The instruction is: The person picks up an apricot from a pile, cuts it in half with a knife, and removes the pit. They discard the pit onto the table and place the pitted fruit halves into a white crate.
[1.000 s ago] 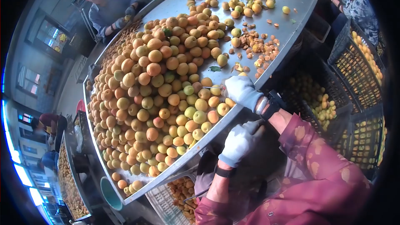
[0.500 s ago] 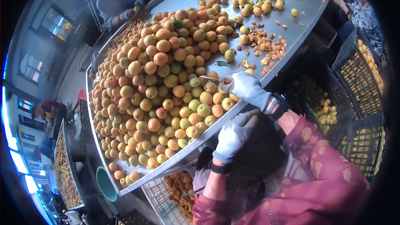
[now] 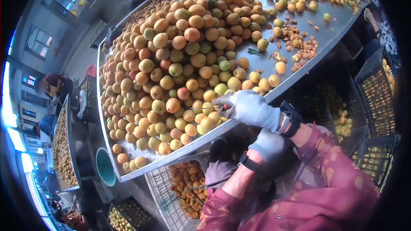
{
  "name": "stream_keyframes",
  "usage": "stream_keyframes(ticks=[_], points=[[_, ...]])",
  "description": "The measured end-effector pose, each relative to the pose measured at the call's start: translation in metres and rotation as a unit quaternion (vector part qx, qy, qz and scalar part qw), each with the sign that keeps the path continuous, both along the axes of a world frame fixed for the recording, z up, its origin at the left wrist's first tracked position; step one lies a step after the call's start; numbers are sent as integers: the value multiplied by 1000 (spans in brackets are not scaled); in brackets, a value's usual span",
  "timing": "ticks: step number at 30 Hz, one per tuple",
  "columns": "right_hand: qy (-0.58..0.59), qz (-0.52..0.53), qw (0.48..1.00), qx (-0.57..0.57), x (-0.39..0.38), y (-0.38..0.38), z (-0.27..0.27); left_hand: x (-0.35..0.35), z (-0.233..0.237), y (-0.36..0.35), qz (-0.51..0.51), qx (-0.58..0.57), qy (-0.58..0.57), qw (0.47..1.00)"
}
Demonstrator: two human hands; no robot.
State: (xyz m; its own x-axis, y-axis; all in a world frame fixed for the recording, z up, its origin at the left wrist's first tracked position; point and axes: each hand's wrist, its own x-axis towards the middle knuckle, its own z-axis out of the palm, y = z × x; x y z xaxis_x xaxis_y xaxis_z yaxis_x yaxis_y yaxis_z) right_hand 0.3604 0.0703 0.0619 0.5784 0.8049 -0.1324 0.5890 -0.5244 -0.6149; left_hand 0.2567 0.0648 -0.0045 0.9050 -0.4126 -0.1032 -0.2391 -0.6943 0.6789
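Note:
My right hand, in a pale knit glove with grey fingertips, is closed at the near rim of the metal table. It grips a small knife with a thin blade and a red handle, pointing left over the fruit. Right beside the blade lie apricots, part of a large heap. Below the right wrist is my gloved left hand, off the table; its fingers are hidden. Apricot stones and bits of flesh lie on the bare metal farther right.
Apricot pieces fill a white crate under the near edge. Black crates of fruit stand at the right. A green basin is at lower left. Other people work across the table, at the right and around another table.
My right hand has moved left along the rim with the knife. My left hand has dropped to the lower right, under the right wrist. The camera view has shifted.

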Motion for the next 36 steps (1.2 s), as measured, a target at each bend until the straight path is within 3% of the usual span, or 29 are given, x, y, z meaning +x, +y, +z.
stream_keyframes(ticks=[1,3,5,9,17,19,20,21,23,24,25,27,29,31,33,34,36], points=[[-10,10,1000,-8,-3,4,1,-6,-6,-1,118,-144,-79,979],[-58,70,994,-68,-15,16,4,-7,-20,-7,115,-145,-84,979],[-27,104,990,-87,-29,26,4,-29,-35,-8,111,-144,-92,979],[-104,109,988,-23,-37,35,-14,-29,-54,2,106,-140,-99,979],[-57,109,991,-43,-33,48,-25,-20,-95,-2,113,-114,-124,979],[6,29,993,117,-28,41,-32,-17,-104,-3,116,-107,-132,979],[195,-26,973,122,-20,34,1,-13,-84,0,118,-104,-136,978],[280,-67,944,164,-16,26,12,-13,-61,-12,118,-105,-138,978],[313,-80,887,330,4,18,-4,-1,54,20,32,-96,-77,992],[384,-118,866,299,11,5,17,7,58,30,-88,-15,-85,992],[450,-156,838,267,15,-10,41,15,71,33,-73,31,-26,996],[408,-154,858,273,21,-33,52,18,57,39,47,-45,-67,996],[456,-179,800,346,28,-49,44,19,56,50,59,-66,-126,988],[431,-186,796,381,35,-62,47,19,53,54,54,-39,-164,984],[409,-194,790,413,42,-76,45,19,57,56,159,-230,28,960],[408,-173,799,407,46,-85,41,23,63,59,190,-271,89,939],[394,-148,809,411,49,-93,35,29,79,56,315,-349,60,881]])
